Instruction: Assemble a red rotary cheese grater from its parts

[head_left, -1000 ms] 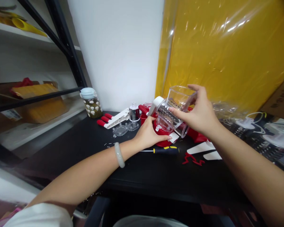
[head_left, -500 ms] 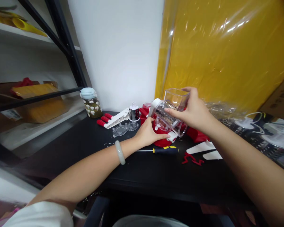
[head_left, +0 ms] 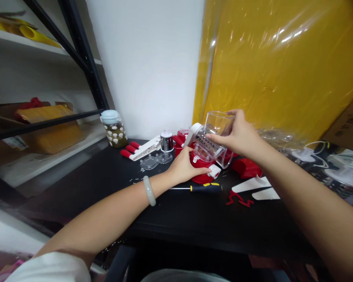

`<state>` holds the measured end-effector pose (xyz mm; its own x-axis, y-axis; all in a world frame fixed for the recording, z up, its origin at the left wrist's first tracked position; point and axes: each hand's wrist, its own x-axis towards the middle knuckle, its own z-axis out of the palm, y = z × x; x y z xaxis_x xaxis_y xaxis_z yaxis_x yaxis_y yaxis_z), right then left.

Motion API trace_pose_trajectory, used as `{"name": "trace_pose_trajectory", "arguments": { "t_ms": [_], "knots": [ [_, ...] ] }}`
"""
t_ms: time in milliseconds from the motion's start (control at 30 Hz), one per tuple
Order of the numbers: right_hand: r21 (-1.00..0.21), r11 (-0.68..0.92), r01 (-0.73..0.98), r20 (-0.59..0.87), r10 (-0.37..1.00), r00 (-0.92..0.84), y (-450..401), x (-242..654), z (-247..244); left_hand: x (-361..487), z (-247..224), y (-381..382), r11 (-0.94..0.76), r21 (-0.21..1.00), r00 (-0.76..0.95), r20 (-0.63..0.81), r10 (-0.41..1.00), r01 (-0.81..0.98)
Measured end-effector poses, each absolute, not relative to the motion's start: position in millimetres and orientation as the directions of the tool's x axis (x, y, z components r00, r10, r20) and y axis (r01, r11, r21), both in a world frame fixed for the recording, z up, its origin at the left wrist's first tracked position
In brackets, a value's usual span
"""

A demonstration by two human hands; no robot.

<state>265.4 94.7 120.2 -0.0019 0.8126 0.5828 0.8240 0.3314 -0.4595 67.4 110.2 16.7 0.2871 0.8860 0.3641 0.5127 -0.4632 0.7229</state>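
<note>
A clear plastic housing with a metal grater drum inside it tilts above a red base. My right hand grips the housing from the right, thumb across its front. My left hand is wrapped round the left side of the red base, its thumb against a white knob. Its other fingers are partly hidden behind the base. A screwdriver with a dark and yellow handle lies just in front of the base.
Left on the black table are a jar, white handles with red grips, clear discs and another drum. At right lie red strips, white pieces and a red part.
The clear housing and drum have tilted slightly and shifted a little to the right with my right hand. My left hand has stayed on the base.
</note>
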Motion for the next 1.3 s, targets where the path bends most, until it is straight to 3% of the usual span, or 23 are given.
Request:
{"name": "trace_pose_trajectory", "arguments": {
  "t_ms": [767,1300],
  "knots": [
    [-0.449,0.319,0.835,0.504,0.862,-0.058,91.1,256.3,128.5,68.8,18.1,108.7,-0.474,0.698,0.301,0.367,0.881,0.537],
    [-0.507,0.474,0.719,0.413,0.866,-0.28,107.8,283.5,135.2,70.3,18.5,105.9,-0.462,0.71,0.271,0.374,0.887,0.532]
  ]
}}
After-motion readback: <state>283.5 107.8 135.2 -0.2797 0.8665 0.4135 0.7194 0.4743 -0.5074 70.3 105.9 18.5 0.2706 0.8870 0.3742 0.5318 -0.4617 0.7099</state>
